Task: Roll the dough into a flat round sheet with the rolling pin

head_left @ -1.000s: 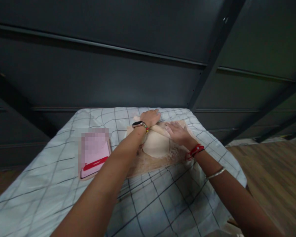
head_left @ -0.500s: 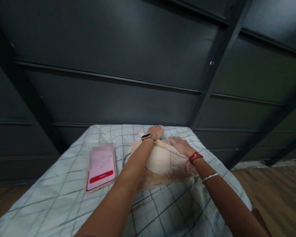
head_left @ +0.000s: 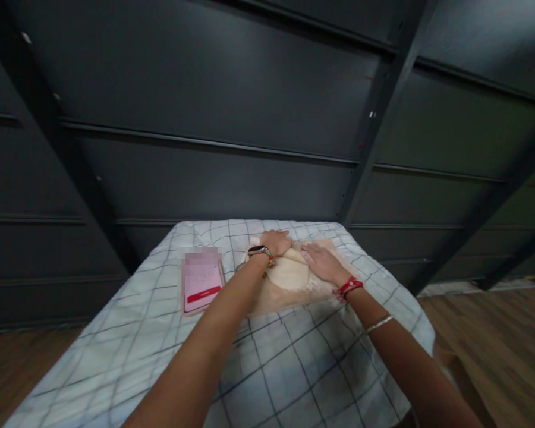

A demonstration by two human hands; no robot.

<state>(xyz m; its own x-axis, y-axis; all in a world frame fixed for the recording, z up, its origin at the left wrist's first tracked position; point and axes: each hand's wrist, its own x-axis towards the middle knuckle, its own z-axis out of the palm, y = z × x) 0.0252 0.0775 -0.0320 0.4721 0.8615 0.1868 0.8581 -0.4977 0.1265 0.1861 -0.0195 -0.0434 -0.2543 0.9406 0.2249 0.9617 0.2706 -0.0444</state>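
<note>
A pale rolling pin (head_left: 295, 255) lies across the far part of a flat, roundish sheet of dough (head_left: 288, 276). Under the dough is a floury, light brown board (head_left: 274, 302). My left hand (head_left: 276, 242), with a watch at its wrist, is curled over the left part of the pin, its fingertips partly hidden. On the right part rests my right hand (head_left: 321, 261), palm down, fingers stretched out and lying flat. It covers that end of the pin. Dusty white flour shows on the board around the dough.
A phone (head_left: 204, 274) with a pink screen lies left of the board. A white checked cloth (head_left: 285, 356) covers the table. Dark metal panels (head_left: 223, 184) stand right behind its far edge. Wooden floor (head_left: 494, 333) shows to the right.
The view has shifted, so the phone appears farther right and higher. My hands and the rolling pin stay together over the dough; my right hand now lies farther over the pin.
</note>
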